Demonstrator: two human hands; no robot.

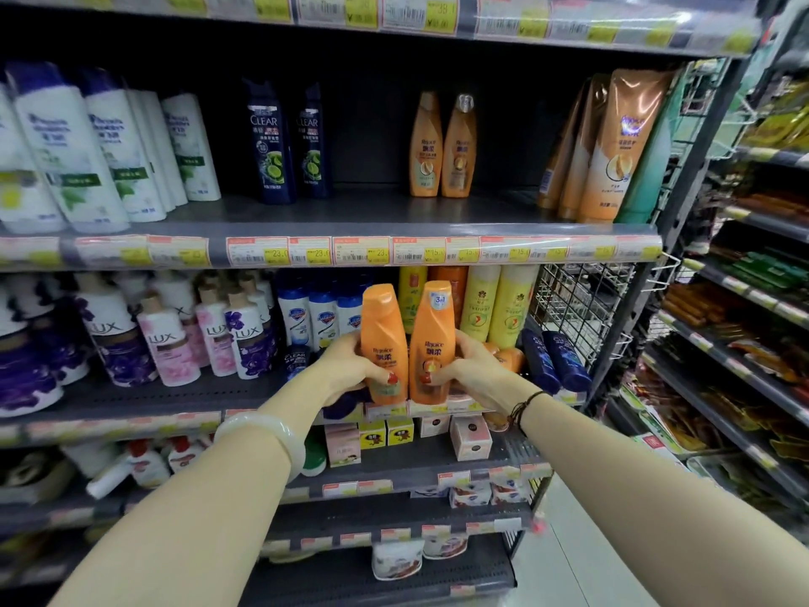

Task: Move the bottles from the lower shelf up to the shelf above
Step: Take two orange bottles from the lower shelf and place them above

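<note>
**Two orange bottles in hand, ready to go up**

I have my left hand [350,365] wrapped tight around the left orange bottle [383,339] and my right hand [473,370] clamped on the right orange bottle [431,339], both low on the body. They look like rigid, glossy plastic, probably full and slippery, so I judge a mid-body grip safest. Both stand upright, touching, just below the price strip [394,251]. Beyond and above that strip, two similar amber bottles [442,146] stand on the upper shelf [372,208].

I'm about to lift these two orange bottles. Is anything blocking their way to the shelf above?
Only the upper shelf's front edge lies between; the orange bottles must come out around it. The bare stretch between the Clear bottles and the Rejoice pair looks open.
</note>
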